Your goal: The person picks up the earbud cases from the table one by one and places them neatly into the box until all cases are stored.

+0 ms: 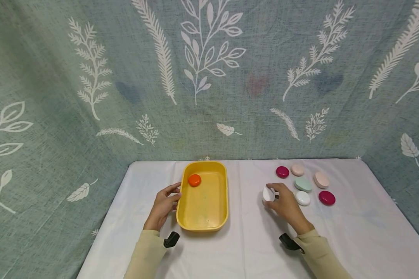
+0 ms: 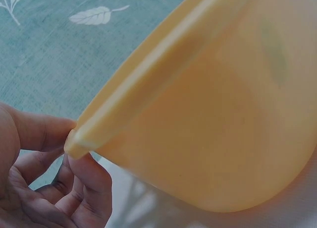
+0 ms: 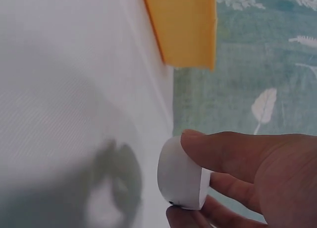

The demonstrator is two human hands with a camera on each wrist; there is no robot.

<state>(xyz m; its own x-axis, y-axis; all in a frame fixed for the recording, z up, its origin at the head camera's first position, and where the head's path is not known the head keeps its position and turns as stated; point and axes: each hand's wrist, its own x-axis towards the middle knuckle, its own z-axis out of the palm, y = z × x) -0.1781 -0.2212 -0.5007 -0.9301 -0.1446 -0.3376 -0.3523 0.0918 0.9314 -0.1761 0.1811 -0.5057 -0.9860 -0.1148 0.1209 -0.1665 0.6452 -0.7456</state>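
A yellow plastic tub [image 1: 202,228] stands left of the middle of the table, with an orange-red round soap [image 1: 194,180] inside near its far left corner. My left hand [image 1: 163,205] pinches the tub's left rim between thumb and fingers, as the left wrist view shows up close. My right hand [image 1: 285,203] grips a thick white soap [image 3: 179,173] by its edges, thumb on one side and fingers on the other. The soap is tipped on edge above the cloth, its shadow falling beside it.
Right of my right hand lie several soaps: two crimson ones [image 1: 326,198], two pale pink ones [image 1: 321,180], a mint green one [image 1: 303,184] and a white one [image 1: 302,198]. A white cloth [image 1: 248,248] covers the table. Green leaf-patterned fabric [image 1: 209,131] hangs behind it.
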